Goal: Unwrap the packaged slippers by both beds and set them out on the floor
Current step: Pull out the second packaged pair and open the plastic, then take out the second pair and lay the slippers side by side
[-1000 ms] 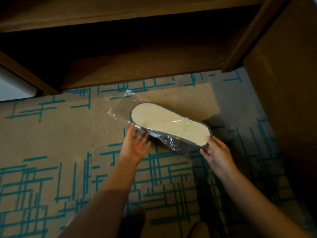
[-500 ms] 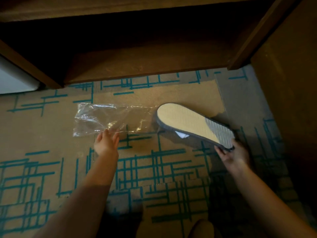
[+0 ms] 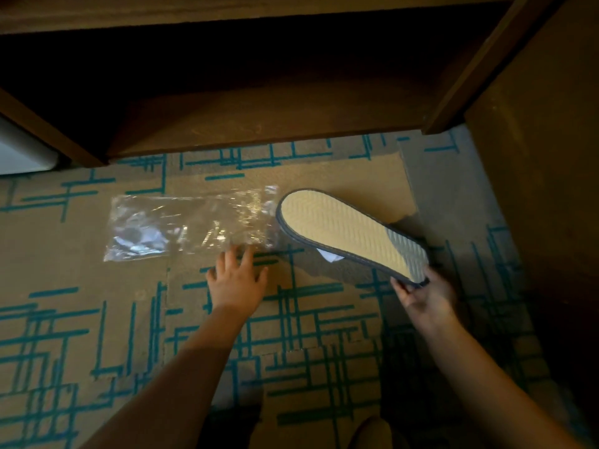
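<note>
The grey slippers [image 3: 343,231] are out of their wrapper, stacked with a pale yellow sole facing up, tilted above the carpet. My right hand [image 3: 424,296] grips their near end at the lower right. A white scrap shows under the sole. The clear plastic bag [image 3: 188,223] lies flat and empty on the carpet to the left of the slippers. My left hand [image 3: 238,280] hovers with fingers spread just below the bag's right end, holding nothing.
Beige carpet [image 3: 81,286] with teal line pattern covers the floor. A dark wooden shelf unit [image 3: 259,124] with a low open recess runs across the top. A wooden panel [image 3: 544,157] stands at the right. A white object [image 3: 22,153] sits at the far left.
My left hand pulled the bag off to the left, let it drop flat, then moved back to the right. My right hand drew the slippers out to the right.
</note>
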Demonstrator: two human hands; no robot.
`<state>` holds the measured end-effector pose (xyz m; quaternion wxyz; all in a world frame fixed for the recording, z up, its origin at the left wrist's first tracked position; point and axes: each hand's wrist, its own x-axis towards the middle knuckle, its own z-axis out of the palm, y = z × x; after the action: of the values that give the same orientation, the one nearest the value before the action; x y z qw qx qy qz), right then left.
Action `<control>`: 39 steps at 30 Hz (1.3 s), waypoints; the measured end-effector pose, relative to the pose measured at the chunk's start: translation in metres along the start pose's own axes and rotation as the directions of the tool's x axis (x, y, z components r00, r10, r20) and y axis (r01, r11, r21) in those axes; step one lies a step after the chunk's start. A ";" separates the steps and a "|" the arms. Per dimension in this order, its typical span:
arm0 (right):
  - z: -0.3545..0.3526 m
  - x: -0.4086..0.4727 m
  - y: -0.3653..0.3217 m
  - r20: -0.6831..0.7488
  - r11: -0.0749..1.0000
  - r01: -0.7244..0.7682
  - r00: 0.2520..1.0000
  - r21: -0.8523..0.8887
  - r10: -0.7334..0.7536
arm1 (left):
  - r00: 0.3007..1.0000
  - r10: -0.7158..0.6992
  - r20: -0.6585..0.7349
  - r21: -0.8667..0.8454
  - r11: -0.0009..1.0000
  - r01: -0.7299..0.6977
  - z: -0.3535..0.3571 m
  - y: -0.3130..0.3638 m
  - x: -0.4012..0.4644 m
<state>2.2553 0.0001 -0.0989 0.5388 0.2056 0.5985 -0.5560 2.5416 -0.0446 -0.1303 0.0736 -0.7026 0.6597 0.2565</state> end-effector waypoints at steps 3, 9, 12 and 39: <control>0.002 -0.001 0.003 0.042 1.000 -0.001 0.999 -0.023 0.002 | 0.996 -0.094 -0.005 0.029 0.995 0.094 -0.009 -0.022 0.007; 0.007 0.003 0.010 0.090 0.997 0.026 0.996 -0.075 -0.020 | 0.926 -0.144 -0.348 -0.286 0.957 0.041 -0.035 -0.030 0.002; 0.007 0.002 0.009 0.101 0.990 0.044 0.994 -0.132 -0.030 | 0.862 0.209 -0.461 -0.257 0.899 -0.355 -0.042 -0.011 -0.006; 0.010 0.017 0.014 0.752 -0.638 0.490 0.620 -0.594 -0.223 | 0.850 0.511 -0.128 0.008 0.858 -0.514 0.008 0.014 0.021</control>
<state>2.2655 -0.0113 -0.1182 0.2011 -0.6465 0.7359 -0.0021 2.5258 -0.0611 -0.1437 -0.0481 -0.5170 0.8229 0.2308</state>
